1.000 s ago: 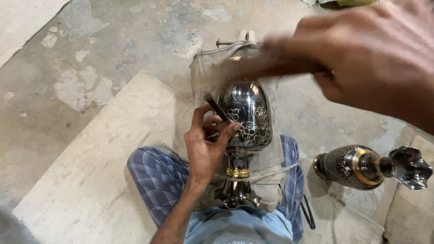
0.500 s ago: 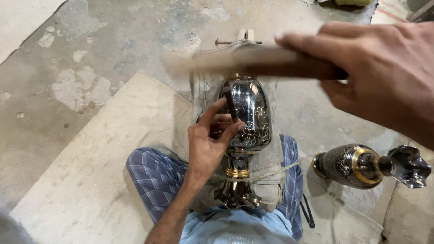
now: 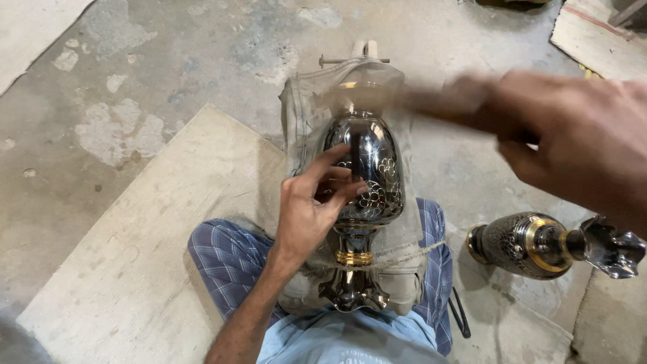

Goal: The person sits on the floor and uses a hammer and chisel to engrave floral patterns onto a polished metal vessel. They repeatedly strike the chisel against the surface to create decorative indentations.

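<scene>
A shiny dark metal vase [image 3: 369,158] with engraved flower patterns and a gold band lies on a cloth-covered support [image 3: 303,108] between my legs, tied down with string. My left hand [image 3: 313,202] rests on the vase's side, holding a thin dark engraving tool against the pattern. My right hand [image 3: 573,141] is raised above and to the right of the vase, gripping a wooden handle [image 3: 404,100] that is blurred with motion.
A second engraved vase [image 3: 532,244] with gold bands lies on its side on the floor at the right. A pale flat board [image 3: 155,249] lies to the left. The concrete floor [image 3: 168,54] is patchy and worn. Another board [image 3: 593,34] lies at the top right.
My right hand with the wooden handle has swung from low over the vase's top upward and to the right. My left hand has stayed on the vase.
</scene>
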{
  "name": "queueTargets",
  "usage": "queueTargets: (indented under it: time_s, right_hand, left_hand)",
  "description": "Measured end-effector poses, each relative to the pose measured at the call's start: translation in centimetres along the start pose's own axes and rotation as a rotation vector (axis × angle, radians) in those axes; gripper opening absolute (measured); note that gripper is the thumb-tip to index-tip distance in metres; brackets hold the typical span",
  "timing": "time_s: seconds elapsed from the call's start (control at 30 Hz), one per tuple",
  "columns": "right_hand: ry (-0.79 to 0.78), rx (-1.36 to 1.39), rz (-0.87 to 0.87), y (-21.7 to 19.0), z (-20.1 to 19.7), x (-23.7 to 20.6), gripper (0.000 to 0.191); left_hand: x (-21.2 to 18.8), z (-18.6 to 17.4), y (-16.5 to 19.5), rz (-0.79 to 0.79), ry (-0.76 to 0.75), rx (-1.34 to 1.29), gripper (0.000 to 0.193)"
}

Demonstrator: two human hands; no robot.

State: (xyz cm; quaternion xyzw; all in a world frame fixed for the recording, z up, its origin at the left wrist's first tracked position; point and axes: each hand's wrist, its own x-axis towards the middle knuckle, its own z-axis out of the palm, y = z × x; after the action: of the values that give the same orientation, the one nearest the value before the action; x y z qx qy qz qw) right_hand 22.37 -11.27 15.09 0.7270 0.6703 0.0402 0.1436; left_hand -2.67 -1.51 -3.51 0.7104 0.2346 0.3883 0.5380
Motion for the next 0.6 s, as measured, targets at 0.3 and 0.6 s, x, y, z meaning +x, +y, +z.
queueTargets:
  time_s: [0.3,0.6]
  right_hand:
    - [0.24,-0.077,-0.058,0.7,4.3,-3.6,0.06]
    - [0.58,0.456,0.094,-0.6,9.8,-7.0,0.054]
  left_hand:
    - [1.1,-0.5,0.4,0.065,-0.195,0.153,0.046]
    - [2.4,-1.3,2.0,0.039,-0.458,0.272,0.056]
